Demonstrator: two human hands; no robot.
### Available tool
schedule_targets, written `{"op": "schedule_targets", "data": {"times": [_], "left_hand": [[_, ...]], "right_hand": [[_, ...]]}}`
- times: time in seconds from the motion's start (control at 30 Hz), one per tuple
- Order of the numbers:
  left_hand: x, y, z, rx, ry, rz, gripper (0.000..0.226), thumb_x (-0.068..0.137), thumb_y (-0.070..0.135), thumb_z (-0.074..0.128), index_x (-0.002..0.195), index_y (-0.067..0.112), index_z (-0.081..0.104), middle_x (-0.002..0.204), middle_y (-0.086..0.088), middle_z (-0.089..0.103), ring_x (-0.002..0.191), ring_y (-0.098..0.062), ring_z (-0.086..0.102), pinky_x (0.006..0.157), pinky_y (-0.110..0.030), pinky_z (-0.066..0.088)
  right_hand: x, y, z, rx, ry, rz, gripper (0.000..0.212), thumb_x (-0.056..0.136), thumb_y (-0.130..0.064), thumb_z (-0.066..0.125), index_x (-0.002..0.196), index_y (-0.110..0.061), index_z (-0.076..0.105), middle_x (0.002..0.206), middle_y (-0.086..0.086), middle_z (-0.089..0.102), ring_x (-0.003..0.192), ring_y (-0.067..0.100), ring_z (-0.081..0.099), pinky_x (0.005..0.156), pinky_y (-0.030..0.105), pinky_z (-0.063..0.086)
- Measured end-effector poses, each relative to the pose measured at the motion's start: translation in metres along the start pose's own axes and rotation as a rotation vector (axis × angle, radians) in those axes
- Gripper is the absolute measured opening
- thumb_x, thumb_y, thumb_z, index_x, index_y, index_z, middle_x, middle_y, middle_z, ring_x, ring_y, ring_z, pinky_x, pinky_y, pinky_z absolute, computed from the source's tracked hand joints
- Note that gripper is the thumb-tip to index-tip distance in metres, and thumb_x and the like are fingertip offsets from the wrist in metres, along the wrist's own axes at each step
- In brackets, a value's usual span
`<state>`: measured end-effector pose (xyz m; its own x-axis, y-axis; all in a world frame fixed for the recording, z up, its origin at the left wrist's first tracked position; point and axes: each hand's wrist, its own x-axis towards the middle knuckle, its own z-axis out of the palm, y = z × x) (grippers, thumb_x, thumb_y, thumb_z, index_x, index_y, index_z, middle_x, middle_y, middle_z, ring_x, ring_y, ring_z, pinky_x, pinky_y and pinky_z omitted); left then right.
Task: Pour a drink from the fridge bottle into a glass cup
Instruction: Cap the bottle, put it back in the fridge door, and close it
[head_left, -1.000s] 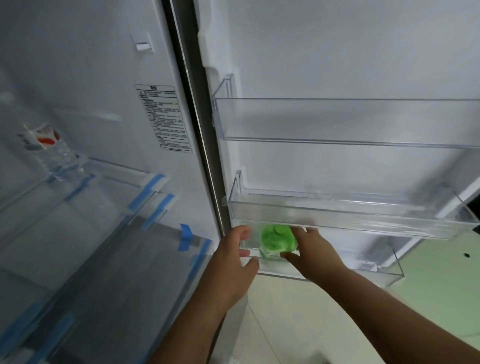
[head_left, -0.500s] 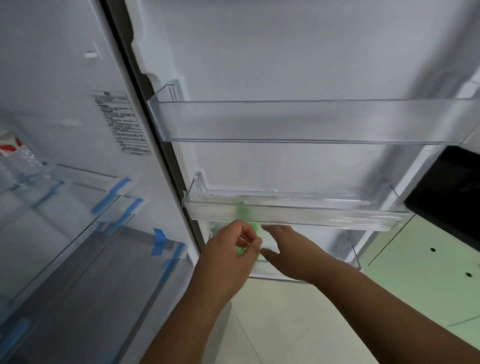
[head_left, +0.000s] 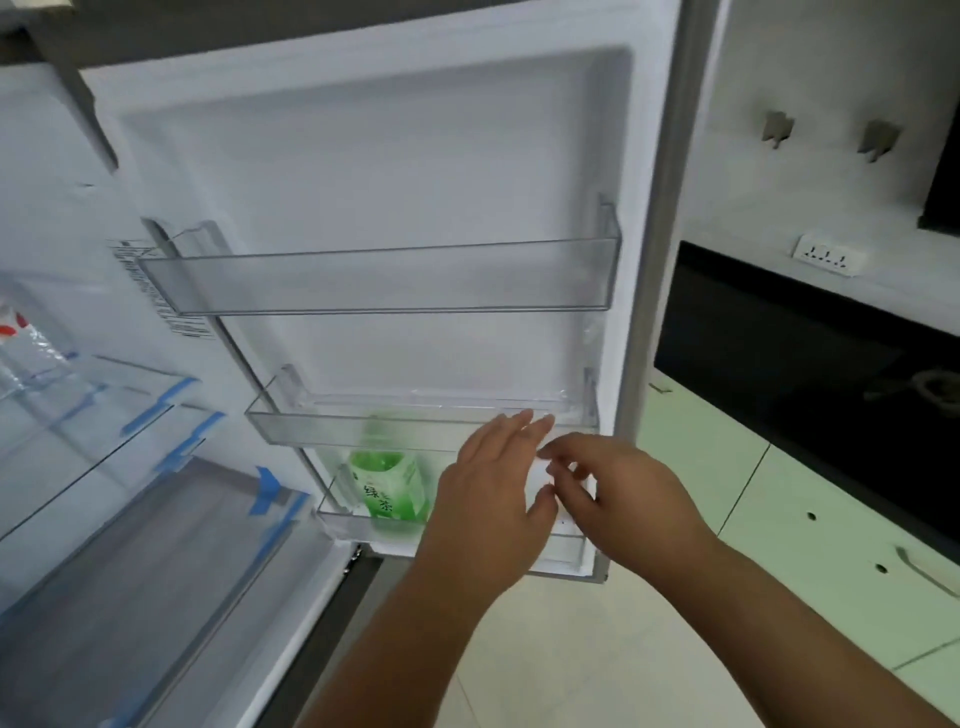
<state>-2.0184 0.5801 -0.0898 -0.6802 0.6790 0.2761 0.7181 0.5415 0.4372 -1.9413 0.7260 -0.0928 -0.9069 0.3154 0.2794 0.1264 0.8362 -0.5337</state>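
Observation:
A green tea bottle (head_left: 388, 486) stands upright in the lowest door bin (head_left: 343, 514) of the open fridge door, its cap behind the middle bin's clear wall. My left hand (head_left: 493, 483) hovers just right of the bottle with fingers straight, holding nothing. My right hand (head_left: 618, 499) is close beside it on the right, fingers loosely bent, also holding nothing. Neither hand touches the bottle. No glass cup is in view.
The door carries a middle bin (head_left: 415, 426) and an upper bin (head_left: 384, 283), both without contents. Glass fridge shelves with blue tape (head_left: 130, 415) lie to the left. A black countertop (head_left: 805, 364) and pale green cabinets (head_left: 831, 561) stand to the right.
Both hands have come off the green bottle and shifted to its right. The bottle stays standing in the lowest door bin. The camera view has swung right and pulled back.

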Motion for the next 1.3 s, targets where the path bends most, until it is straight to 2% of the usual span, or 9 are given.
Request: {"op": "schedule_targets", "data": {"times": [0.13,0.23,0.4,0.73,0.83,0.97,1.1,1.2,1.3], "left_hand": [[-0.004,0.024,0.026,0.163,-0.05,-0.078,0.076,0.096,0.043,0.055,0.159,0.042,0.011,0.168,0.017,0.003,0.155,-0.009,-0.01,0.118,-0.043,0.03],[-0.004,0.029,0.031,0.248,-0.044,-0.131,0.079,0.096,0.051,0.054,0.157,0.044,0.006,0.168,0.016,0.003,0.156,-0.011,-0.006,0.116,-0.043,0.034],[0.001,0.036,0.023,0.281,-0.063,-0.198,0.067,0.097,0.057,0.05,0.153,0.046,0.015,0.166,0.017,0.012,0.155,-0.011,0.009,0.114,-0.045,0.037],[-0.038,0.04,0.018,0.111,0.016,-0.3,0.057,0.092,0.068,0.046,0.141,0.042,0.033,0.158,0.016,0.029,0.154,-0.01,0.014,0.121,-0.042,0.03],[-0.056,0.039,0.012,0.031,0.068,-0.333,0.054,0.09,0.068,0.048,0.134,0.039,0.039,0.152,0.013,0.036,0.152,-0.013,0.019,0.121,-0.045,0.032],[-0.081,0.04,0.003,0.004,0.094,-0.424,0.052,0.083,0.073,0.056,0.123,0.046,0.036,0.153,0.012,0.034,0.15,-0.014,0.025,0.117,-0.043,0.038],[-0.103,0.048,-0.008,-0.005,0.144,-0.513,0.056,0.073,0.086,0.047,0.112,0.049,0.033,0.148,0.006,0.039,0.141,-0.021,0.04,0.108,-0.047,0.047],[-0.116,0.062,-0.016,-0.018,0.28,-0.543,0.058,0.074,0.082,0.045,0.117,0.046,0.034,0.139,0.011,0.042,0.131,-0.016,0.05,0.103,-0.043,0.051],[-0.125,0.084,-0.023,0.078,0.499,-0.418,0.053,0.084,0.065,0.057,0.127,0.04,0.039,0.126,0.024,0.039,0.121,0.0,0.043,0.104,-0.034,0.046]], "right_hand": [[-0.011,0.029,-0.026,0.063,0.133,0.032,0.021,0.097,-0.033,0.056,0.116,-0.036,0.065,0.099,-0.024,0.058,0.084,0.002,0.057,0.066,0.01,0.041],[-0.011,0.051,-0.039,0.097,0.146,0.091,0.031,0.098,-0.036,0.056,0.129,-0.035,0.057,0.12,-0.016,0.057,0.097,0.004,0.058,0.076,0.021,0.052],[-0.008,0.066,-0.05,0.18,0.162,0.149,0.053,0.098,-0.038,0.058,0.147,-0.033,0.04,0.146,-0.008,0.045,0.119,0.012,0.055,0.093,0.036,0.054],[0.012,0.05,-0.065,0.271,0.179,0.101,0.078,0.094,-0.056,0.054,0.157,-0.032,0.016,0.161,-0.008,0.025,0.138,0.019,0.045,0.107,0.049,0.047],[0.012,0.037,-0.078,0.36,0.238,0.046,0.076,0.092,-0.062,0.05,0.155,-0.03,0.022,0.155,-0.006,0.033,0.135,0.018,0.046,0.105,0.049,0.048],[0.009,0.017,-0.091,0.483,0.313,-0.023,0.066,0.09,-0.064,0.053,0.143,-0.028,0.038,0.135,-0.009,0.047,0.111,0.013,0.057,0.088,0.043,0.057],[-0.002,0.002,-0.099,0.421,0.317,-0.113,0.057,0.08,-0.069,0.061,0.121,-0.034,0.041,0.108,-0.014,0.051,0.088,0.009,0.055,0.071,0.032,0.055],[-0.013,-0.01,-0.099,0.385,0.258,-0.179,0.058,0.073,-0.072,0.066,0.111,-0.042,0.033,0.096,-0.018,0.047,0.083,0.008,0.054,0.067,0.027,0.053],[-0.022,-0.026,-0.095,0.387,0.249,-0.268,0.058,0.071,-0.071,0.067,0.108,-0.035,0.04,0.091,-0.015,0.047,0.08,0.009,0.052,0.065,0.032,0.054]]}}
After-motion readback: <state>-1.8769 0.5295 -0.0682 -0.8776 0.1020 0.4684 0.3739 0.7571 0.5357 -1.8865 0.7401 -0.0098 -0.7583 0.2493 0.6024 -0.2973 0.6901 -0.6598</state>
